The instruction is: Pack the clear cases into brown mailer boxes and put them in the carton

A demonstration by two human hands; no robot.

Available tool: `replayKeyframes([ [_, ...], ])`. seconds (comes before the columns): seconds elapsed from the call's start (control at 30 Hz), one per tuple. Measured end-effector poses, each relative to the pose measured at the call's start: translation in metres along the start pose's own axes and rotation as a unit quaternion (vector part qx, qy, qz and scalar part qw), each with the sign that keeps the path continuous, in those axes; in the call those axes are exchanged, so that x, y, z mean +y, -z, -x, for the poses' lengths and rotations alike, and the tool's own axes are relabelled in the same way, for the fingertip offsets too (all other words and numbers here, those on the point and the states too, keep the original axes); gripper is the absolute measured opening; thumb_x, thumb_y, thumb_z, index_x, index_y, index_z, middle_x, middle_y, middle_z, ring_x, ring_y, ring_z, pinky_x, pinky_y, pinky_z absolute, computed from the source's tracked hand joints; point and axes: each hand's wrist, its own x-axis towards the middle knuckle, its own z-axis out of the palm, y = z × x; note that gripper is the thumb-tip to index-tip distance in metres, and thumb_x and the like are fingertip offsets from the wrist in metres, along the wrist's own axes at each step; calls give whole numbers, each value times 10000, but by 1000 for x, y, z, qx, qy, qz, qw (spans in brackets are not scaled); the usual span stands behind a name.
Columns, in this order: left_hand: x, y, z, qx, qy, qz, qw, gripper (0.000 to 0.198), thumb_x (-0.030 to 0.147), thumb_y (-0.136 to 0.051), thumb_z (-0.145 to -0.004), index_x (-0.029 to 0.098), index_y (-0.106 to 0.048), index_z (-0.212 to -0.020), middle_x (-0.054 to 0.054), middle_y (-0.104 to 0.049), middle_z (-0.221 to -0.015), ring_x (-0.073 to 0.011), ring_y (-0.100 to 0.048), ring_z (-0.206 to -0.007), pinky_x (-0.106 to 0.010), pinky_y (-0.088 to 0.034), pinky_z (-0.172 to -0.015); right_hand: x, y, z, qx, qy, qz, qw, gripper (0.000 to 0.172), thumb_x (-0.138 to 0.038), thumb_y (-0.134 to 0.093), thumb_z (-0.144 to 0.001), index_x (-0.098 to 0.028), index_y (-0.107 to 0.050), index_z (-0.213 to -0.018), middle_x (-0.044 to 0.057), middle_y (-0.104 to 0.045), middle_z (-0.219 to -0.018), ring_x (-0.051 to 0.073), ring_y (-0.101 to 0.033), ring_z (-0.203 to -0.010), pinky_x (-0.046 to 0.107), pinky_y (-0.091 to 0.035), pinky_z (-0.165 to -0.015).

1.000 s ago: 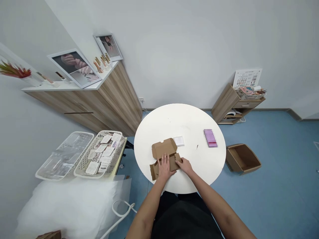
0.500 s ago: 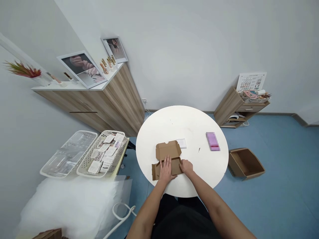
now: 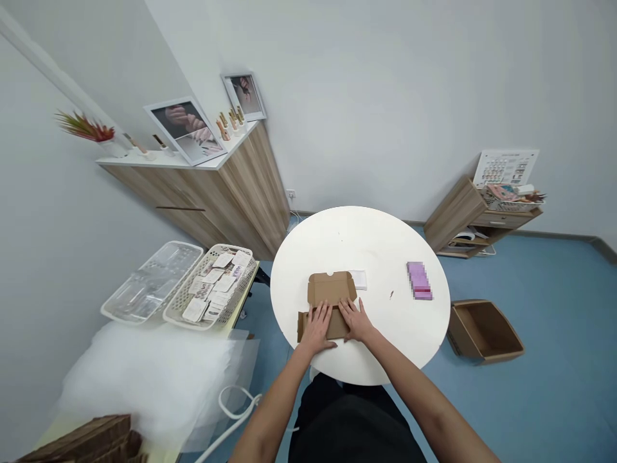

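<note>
A brown cardboard mailer box (image 3: 331, 287) lies partly folded on the white round table (image 3: 385, 347), its lid panel spread away from me. My left hand (image 3: 317, 326) rests with fingers stretched on the left part of the box's near section. On the right part of that section my right hand (image 3: 355, 319) presses with its fingers apart. A side flap (image 3: 301, 326) sticks out to the left of my left hand. Just behind the box's right corner is a flat white packet (image 3: 359, 279), partly covered by the lid.
A blurred purple item (image 3: 419, 281) lies at the table's right. An open carton (image 3: 486, 331) stands on the floor to the right. At left are a white basket of cards (image 3: 212, 288), a clear plastic tray (image 3: 153, 283) and translucent sheets (image 3: 149, 379).
My right hand has left the box's right edge and now lies spread on its near section. That section's right side looks flatter. The whole view has shifted slightly.
</note>
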Motion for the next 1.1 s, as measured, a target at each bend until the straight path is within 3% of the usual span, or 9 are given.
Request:
replayKeyframes([
  [0.17, -35, 19, 44, 76, 105, 43, 991, 877, 441, -557, -818, 191, -95, -1520, -145, -274, -1552, -319, -258, -1418, -500, -197, -1151, 4, -10, -6, -11, -11, 9, 1000, 1296, -482, -853, -536, -215, -80, -1543, 142, -134, -1598, 370, -80, -1465, 620, 38, -1145],
  [0.23, -46, 20, 55, 91, 210, 56, 972, 729, 363, -535, -829, 168, -252, -1472, -158, -406, -1451, -323, -372, -1333, -468, -309, -1085, 5, -11, -7, -10, -11, 8, 1000, 1294, -479, -851, -541, -230, -70, -1543, 140, -132, -1600, 371, -66, -1466, 621, 43, -1144],
  [0.33, -51, 18, 56, 51, 319, 95, 941, 487, 325, -597, -784, 174, -530, -1242, -132, -543, -1238, -311, -490, -1177, -415, -408, -962, 5, -9, -9, -13, -15, 7, 1000, 1293, -470, -851, -543, -244, -63, -1542, 142, -137, -1599, 374, -53, -1467, 629, 38, -1140],
  [0.47, -45, 15, 41, 33, 337, 174, 925, 299, 196, -639, -725, 192, -613, -1023, -75, -597, -1087, -252, -543, -1084, -331, -419, -903, 3, -5, -9, -23, -18, 15, 999, 1292, -453, -854, -546, -234, -61, -1542, 144, -131, -1599, 366, -73, -1466, 627, 30, -1140],
  [0.6, -33, 14, 30, 47, 372, 204, 904, 170, 151, -509, -835, 193, -601, -972, -58, -659, -935, -209, -622, -931, -284, -438, -779, 2, -6, -9, -23, -21, 21, 999, 1300, -462, -852, -545, -233, -50, -1543, 142, -114, -1602, 364, -53, -1468, 617, 29, -1144],
  [0.7, -21, 16, 26, 60, 381, 230, 894, 147, 187, -456, -898, 212, -591, -948, -42, -693, -881, -195, -653, -864, -265, -436, -719, 3, -8, -10, -23, -20, 20, 999, 1304, -477, -846, -550, -230, -37, -1543, 140, -111, -1603, 359, -34, -1470, 608, 33, -1147],
  [0.87, 6, 18, 20, 77, 370, 268, 886, 193, 377, -536, -904, 220, -586, -1005, -54, -721, -997, -187, -672, -941, -255, -453, -767, 7, -14, -13, -24, -20, 19, 999, 1303, -489, -838, -549, -237, -33, -1542, 135, -110, -1605, 352, 9, -1472, 595, 33, -1150],
  [0.97, 13, 20, 14, 52, 367, 242, 897, 311, 478, -517, -902, 202, -574, -1033, -77, -714, -1013, -201, -666, -947, -272, -451, -781, 7, -15, -14, -23, -19, 19, 999, 1289, -497, -831, -554, -237, -45, -1542, 142, -117, -1604, 356, 4, -1471, 602, 29, -1146],
  [1.1, 7, 23, 5, -5, 361, 164, 918, 170, 354, -543, -897, 196, -559, -959, -77, -699, -972, -212, -650, -943, -282, -428, -760, 5, -11, -12, -25, -16, 18, 999, 1281, -507, -829, -552, -223, -69, -1542, 150, -116, -1602, 364, -34, -1468, 603, 24, -1146],
])
